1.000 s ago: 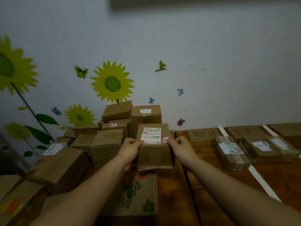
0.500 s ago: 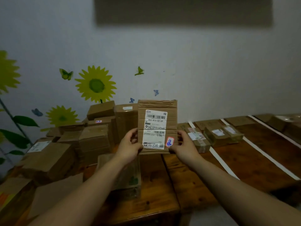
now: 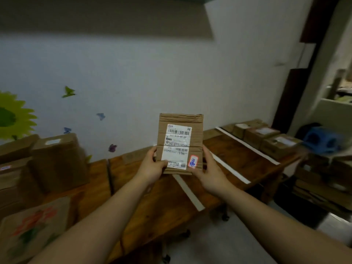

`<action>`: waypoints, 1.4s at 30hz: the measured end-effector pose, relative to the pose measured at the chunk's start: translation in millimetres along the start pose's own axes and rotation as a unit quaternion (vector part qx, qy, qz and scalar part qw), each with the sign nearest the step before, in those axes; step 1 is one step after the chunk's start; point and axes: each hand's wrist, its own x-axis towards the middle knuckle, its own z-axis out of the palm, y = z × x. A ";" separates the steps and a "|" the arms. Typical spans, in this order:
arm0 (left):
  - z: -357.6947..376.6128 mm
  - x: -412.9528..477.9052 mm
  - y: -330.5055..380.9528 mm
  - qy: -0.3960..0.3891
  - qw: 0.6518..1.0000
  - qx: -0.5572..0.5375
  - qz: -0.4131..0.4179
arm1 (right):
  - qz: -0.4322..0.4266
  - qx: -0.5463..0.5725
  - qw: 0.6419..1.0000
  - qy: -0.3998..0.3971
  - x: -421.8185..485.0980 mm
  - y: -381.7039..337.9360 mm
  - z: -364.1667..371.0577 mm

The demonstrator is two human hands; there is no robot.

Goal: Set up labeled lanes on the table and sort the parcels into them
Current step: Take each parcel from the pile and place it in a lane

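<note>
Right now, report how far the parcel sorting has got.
Done: white tape strips mark lanes on the table, and three parcels sit in the far right lane. In hand: the left hand and right hand hold one labelled parcel upright above the table. Left: that parcel needs a lane, and the stack of boxes at the left looks unsorted.

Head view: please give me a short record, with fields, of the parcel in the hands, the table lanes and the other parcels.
Held parcel: flat brown parcel, upright, label side to the camera
Label: white shipping label with barcodes; small red-edged sticker at lower right
Hands: left hand and right hand grip its lower sides
Table: wooden table divided by white tape strips
Sorted: three parcels in the far right lane
Unsorted: brown boxes piled at left
</note>
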 end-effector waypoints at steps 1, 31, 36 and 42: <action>26.7 4.6 -0.6 -0.018 1.000 0.009 -0.005 | 0.004 -0.005 1.000 0.017 -2.0 10.3 -23.7; 324.7 324.4 -60.8 -0.143 0.983 0.113 -0.010 | 0.126 -0.266 0.951 0.093 279.3 242.3 -277.2; 341.1 360.6 -80.1 -0.126 0.976 0.175 -0.040 | 0.140 -0.274 0.951 0.041 328.2 286.0 -284.8; 376.8 401.2 -116.6 -0.132 0.963 0.201 -0.119 | 0.133 -0.309 0.937 -0.092 383.5 358.7 -307.7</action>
